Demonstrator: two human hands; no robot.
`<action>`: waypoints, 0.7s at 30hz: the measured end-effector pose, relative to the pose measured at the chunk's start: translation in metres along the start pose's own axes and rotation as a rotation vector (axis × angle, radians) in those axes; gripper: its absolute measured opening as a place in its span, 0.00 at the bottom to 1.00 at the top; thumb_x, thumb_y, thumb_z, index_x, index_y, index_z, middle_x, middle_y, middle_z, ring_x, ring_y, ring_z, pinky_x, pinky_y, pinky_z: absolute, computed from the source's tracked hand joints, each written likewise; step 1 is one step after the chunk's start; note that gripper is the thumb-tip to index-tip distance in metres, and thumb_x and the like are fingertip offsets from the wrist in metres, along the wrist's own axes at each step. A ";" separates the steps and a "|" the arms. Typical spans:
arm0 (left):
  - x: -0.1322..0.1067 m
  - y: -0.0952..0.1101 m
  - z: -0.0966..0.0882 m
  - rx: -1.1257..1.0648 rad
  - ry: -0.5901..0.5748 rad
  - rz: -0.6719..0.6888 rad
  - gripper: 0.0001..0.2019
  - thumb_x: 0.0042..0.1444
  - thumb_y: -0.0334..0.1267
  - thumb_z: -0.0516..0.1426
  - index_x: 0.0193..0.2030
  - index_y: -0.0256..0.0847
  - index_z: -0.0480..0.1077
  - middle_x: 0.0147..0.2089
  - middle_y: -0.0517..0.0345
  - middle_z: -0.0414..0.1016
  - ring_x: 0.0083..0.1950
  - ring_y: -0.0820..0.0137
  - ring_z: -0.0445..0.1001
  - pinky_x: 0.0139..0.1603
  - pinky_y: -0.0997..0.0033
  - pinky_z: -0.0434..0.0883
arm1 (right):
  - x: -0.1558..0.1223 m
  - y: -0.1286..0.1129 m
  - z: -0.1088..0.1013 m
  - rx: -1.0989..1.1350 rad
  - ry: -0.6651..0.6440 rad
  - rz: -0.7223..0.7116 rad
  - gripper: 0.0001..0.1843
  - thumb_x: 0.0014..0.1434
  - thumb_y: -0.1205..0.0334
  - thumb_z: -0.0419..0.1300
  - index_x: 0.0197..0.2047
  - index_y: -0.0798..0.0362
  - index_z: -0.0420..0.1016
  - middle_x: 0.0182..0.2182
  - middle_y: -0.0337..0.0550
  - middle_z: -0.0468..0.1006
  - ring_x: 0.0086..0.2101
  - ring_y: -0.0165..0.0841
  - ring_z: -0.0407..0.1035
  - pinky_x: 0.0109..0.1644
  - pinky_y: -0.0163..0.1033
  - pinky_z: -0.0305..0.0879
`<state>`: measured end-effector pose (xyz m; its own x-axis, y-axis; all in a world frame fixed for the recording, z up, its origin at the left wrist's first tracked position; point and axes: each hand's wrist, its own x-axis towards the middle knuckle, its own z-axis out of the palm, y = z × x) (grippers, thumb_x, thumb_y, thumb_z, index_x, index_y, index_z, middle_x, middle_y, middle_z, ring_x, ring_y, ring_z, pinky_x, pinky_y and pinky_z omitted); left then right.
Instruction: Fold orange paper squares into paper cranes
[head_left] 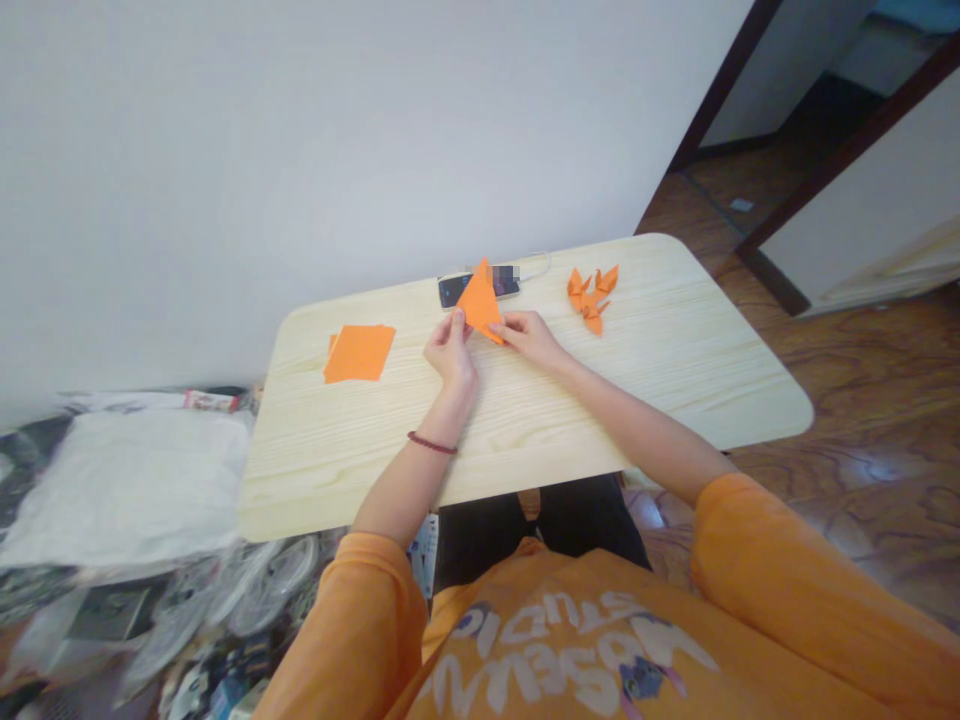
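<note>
Near the middle of the pine tabletop (420, 450), the person's two hands hold an orange paper triangle (480, 302), its apex directed toward the far edge. In this view it overlaps a dark smartphone (457, 290), which lies close to the far edge; part of the phone's screen is obscured. A pale cable (536, 266) runs from the phone toward the right.

Left hand (450, 352): the left fingers (457, 323) are clamped on the triangle's left side. A dark red beaded bracelet (432, 443) encircles the left wrist.

Right hand (529, 338): the right fingers (504, 325) lie close together at the triangle's lower right corner and touch it. Whether they are clamped on the paper cannot be determined from this view.

Left of the hands, a stack of square orange paper sheets (360, 353) lies flat on the tabletop. To the right, well apart from the hands, lies a cluster of folded orange origami figures (589, 300); the individual forms are difficult to distinguish.

Beyond the far edge stands a white wall (315, 150). A white bag (127, 490) and clear plastic packaging (217, 600) occupy the near left. A brown wood-grain floor (855, 390) extends to the right.
</note>
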<state>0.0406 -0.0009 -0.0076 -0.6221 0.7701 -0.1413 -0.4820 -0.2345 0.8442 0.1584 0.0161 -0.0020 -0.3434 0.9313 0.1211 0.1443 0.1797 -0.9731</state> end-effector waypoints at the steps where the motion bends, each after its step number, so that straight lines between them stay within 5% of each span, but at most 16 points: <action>1: 0.000 0.001 0.000 -0.009 0.004 -0.003 0.08 0.43 0.38 0.67 0.29 0.37 0.76 0.33 0.55 0.80 0.38 0.71 0.77 0.44 0.71 0.73 | 0.000 0.001 0.001 0.013 -0.014 -0.014 0.23 0.51 0.43 0.59 0.20 0.55 0.65 0.17 0.34 0.62 0.20 0.24 0.53 0.25 0.34 0.46; 11: 0.000 0.006 0.002 -0.098 0.051 -0.076 0.04 0.46 0.33 0.65 0.28 0.36 0.75 0.36 0.53 0.80 0.42 0.70 0.78 0.48 0.69 0.73 | -0.002 0.005 0.001 -0.098 0.046 0.006 0.27 0.56 0.44 0.56 0.16 0.54 0.60 0.13 0.33 0.56 0.18 0.23 0.49 0.25 0.35 0.44; 21: 0.003 0.007 -0.001 -0.132 0.031 -0.092 0.02 0.49 0.32 0.63 0.29 0.37 0.74 0.38 0.53 0.80 0.43 0.71 0.78 0.47 0.72 0.73 | -0.004 -0.001 0.003 -0.018 -0.057 -0.041 0.26 0.56 0.42 0.55 0.17 0.53 0.59 0.14 0.33 0.57 0.19 0.24 0.51 0.26 0.35 0.46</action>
<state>0.0346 -0.0014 -0.0027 -0.5893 0.7736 -0.2330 -0.6138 -0.2411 0.7517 0.1572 0.0113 -0.0024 -0.4014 0.9036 0.1494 0.1451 0.2238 -0.9638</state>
